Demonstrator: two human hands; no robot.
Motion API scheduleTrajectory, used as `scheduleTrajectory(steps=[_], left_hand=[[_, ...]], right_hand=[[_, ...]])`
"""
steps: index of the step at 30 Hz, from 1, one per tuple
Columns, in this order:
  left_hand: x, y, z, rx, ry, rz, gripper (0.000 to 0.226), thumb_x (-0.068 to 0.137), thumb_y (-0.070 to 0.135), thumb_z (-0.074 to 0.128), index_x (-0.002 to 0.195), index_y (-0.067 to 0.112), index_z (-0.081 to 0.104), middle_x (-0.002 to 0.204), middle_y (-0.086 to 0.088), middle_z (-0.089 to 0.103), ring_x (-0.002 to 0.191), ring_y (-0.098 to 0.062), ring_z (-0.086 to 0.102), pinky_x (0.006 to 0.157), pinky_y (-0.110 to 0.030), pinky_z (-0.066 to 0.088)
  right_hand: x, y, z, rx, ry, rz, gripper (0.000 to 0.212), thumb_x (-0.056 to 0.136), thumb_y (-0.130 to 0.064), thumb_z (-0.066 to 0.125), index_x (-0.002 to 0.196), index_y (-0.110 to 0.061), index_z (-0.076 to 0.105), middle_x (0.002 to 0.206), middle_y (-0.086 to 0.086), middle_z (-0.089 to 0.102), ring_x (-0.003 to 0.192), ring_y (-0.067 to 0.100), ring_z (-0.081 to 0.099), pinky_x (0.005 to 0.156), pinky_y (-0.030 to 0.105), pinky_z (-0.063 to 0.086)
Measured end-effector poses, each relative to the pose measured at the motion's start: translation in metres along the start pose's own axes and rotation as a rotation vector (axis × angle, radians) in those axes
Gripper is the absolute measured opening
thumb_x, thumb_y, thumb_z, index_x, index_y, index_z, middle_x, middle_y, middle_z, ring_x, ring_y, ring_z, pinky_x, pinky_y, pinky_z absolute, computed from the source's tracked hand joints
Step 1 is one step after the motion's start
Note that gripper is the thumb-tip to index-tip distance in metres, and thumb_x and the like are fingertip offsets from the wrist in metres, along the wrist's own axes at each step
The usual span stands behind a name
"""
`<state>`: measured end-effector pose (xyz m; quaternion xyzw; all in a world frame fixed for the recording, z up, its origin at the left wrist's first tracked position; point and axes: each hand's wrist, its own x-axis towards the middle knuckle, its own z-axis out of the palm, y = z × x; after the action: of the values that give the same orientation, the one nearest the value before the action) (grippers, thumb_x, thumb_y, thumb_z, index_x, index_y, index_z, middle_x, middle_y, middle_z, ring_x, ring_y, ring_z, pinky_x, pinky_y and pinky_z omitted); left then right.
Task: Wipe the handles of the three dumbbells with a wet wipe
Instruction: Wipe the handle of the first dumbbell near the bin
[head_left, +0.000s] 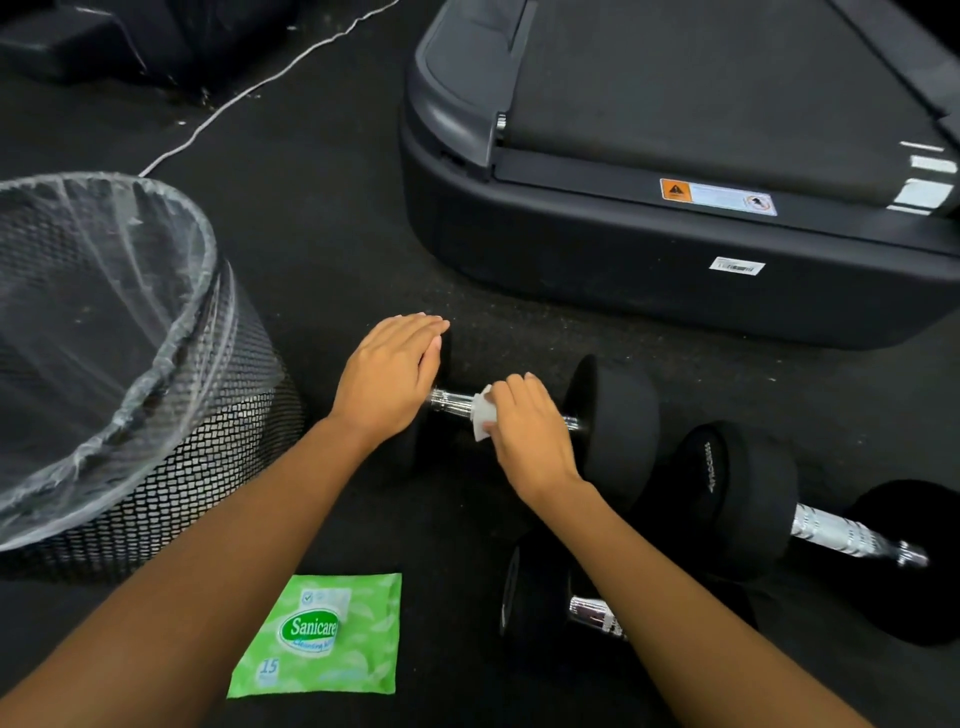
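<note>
- Resting the left hand (392, 374) flat on the left head of the centre dumbbell (618, 426), fingers straight and pressed together, tips toward 1 o'clock.
- Gripping the wet wipe (483, 413) with the right hand (524, 431), fingers curled over it and wrapping it round the chrome handle (451, 401), dead centre of the view.
- Leaving a short stretch of bare chrome at 9 o'clock of the wipe, between the two hands.
- Lying on the black floor (337, 260) at 4 o'clock: the second dumbbell (831, 532), knurled handle uncovered, one head just beside the centre dumbbell's right head.
- Tucked under the right forearm at 5 o'clock: the third dumbbell (530, 592), only a sliver of its handle showing.
- Sitting flat at 6 to 7 o'clock, between the forearms: a green pack of Sanicare wipes (322, 636).
- Filling 9 o'clock: a black mesh bin (208, 467) with a clear liner (104, 291).
- Looming from 12 to 3 o'clock: a treadmill (675, 260); trailing off at 11 o'clock, a white cable (249, 93).
</note>
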<state>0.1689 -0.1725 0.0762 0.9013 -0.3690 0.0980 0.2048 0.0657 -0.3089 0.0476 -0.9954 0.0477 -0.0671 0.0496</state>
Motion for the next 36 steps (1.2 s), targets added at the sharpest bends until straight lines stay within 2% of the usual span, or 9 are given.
scheduleTrajectory(steps=[3, 7, 10, 15, 20, 24, 28, 32, 36], left_hand=[[0.001, 0.0, 0.001, 0.051, -0.028, 0.018, 0.052, 0.095, 0.031, 0.022, 0.124, 0.007, 0.058, 0.126, -0.007, 0.06, 0.124, -0.019, 0.05, 0.109, -0.03, 0.025], [0.009, 0.015, -0.003, 0.333, -0.039, 0.177, 0.033, 0.089, 0.016, 0.049, 0.119, 0.008, 0.062, 0.13, -0.009, 0.057, 0.127, -0.025, 0.045, 0.112, -0.038, 0.021], [0.007, 0.045, 0.001, 0.372, -0.232, 0.275, 0.036, 0.089, 0.016, 0.052, 0.124, 0.017, 0.058, 0.133, -0.003, 0.053, 0.128, -0.019, 0.042, 0.114, -0.035, 0.011], [0.002, 0.075, 0.018, 0.332, -0.434, 0.125, 0.026, 0.09, 0.011, 0.048, 0.112, 0.013, 0.06, 0.115, -0.005, 0.062, 0.109, -0.021, 0.053, 0.101, -0.028, 0.031], [-0.014, 0.066, 0.025, 0.139, -0.405, 0.118, 0.036, 0.093, 0.013, 0.046, 0.129, 0.008, 0.051, 0.131, -0.008, 0.053, 0.12, -0.023, 0.046, 0.105, -0.028, 0.028], [-0.023, 0.061, 0.036, 0.068, -0.415, 0.183, 0.047, 0.099, 0.015, 0.041, 0.143, 0.005, 0.031, 0.149, -0.01, 0.032, 0.139, -0.023, 0.026, 0.114, -0.028, 0.011], [-0.022, 0.059, 0.051, 0.048, -0.397, 0.204, 0.043, 0.1, 0.02, 0.039, 0.14, 0.005, 0.036, 0.145, -0.012, 0.039, 0.136, -0.025, 0.033, 0.113, -0.034, 0.017], [-0.016, 0.062, 0.059, 0.027, -0.405, 0.232, 0.056, 0.097, 0.035, 0.017, 0.136, 0.007, 0.044, 0.135, -0.011, 0.052, 0.128, -0.025, 0.046, 0.111, -0.035, 0.024], [-0.002, 0.063, 0.064, -0.05, -0.418, 0.209, 0.041, 0.102, 0.029, 0.03, 0.137, 0.013, 0.045, 0.135, -0.003, 0.05, 0.127, -0.015, 0.041, 0.11, -0.025, 0.019]], right_hand=[[-0.003, 0.007, -0.006, -0.016, -0.128, 0.026, 0.041, 0.083, -0.006, 0.057, 0.123, -0.006, 0.046, 0.116, 0.008, 0.049, 0.112, 0.025, 0.042, 0.114, 0.033, 0.016], [-0.004, 0.006, -0.02, -0.041, -0.141, 0.058, 0.042, 0.085, -0.013, 0.059, 0.125, -0.009, 0.047, 0.123, 0.008, 0.048, 0.117, 0.025, 0.04, 0.114, 0.035, 0.016], [-0.002, 0.006, -0.034, -0.155, -0.228, 0.006, 0.041, 0.087, -0.02, 0.058, 0.127, -0.012, 0.049, 0.129, 0.008, 0.047, 0.124, 0.026, 0.036, 0.116, 0.04, 0.012], [0.003, 0.016, -0.062, -0.279, -0.388, -0.115, 0.025, 0.089, -0.017, 0.05, 0.114, -0.014, 0.057, 0.108, 0.002, 0.063, 0.111, 0.02, 0.052, 0.117, 0.043, -0.004], [-0.011, 0.052, -0.066, -0.043, -0.024, 0.038, 0.037, 0.095, -0.015, 0.042, 0.131, -0.013, 0.048, 0.132, 0.004, 0.053, 0.128, 0.019, 0.039, 0.115, 0.033, 0.002], [-0.026, 0.067, -0.056, 0.212, 0.02, 0.334, 0.045, 0.101, -0.033, 0.026, 0.14, -0.011, 0.037, 0.148, 0.005, 0.036, 0.14, 0.017, 0.022, 0.117, 0.031, 0.008], [-0.029, 0.061, -0.046, 0.338, 0.173, 0.444, 0.043, 0.102, -0.028, 0.026, 0.134, -0.009, 0.047, 0.141, 0.005, 0.047, 0.137, 0.017, 0.031, 0.115, 0.028, 0.015], [-0.033, 0.06, -0.042, 0.325, 0.233, 0.444, 0.045, 0.101, -0.028, 0.025, 0.13, -0.006, 0.052, 0.134, 0.008, 0.054, 0.132, 0.02, 0.039, 0.114, 0.03, 0.02], [-0.032, 0.059, -0.04, 0.308, 0.258, 0.441, 0.051, 0.097, -0.03, 0.022, 0.127, -0.006, 0.055, 0.131, 0.009, 0.057, 0.129, 0.021, 0.044, 0.113, 0.035, 0.026]])
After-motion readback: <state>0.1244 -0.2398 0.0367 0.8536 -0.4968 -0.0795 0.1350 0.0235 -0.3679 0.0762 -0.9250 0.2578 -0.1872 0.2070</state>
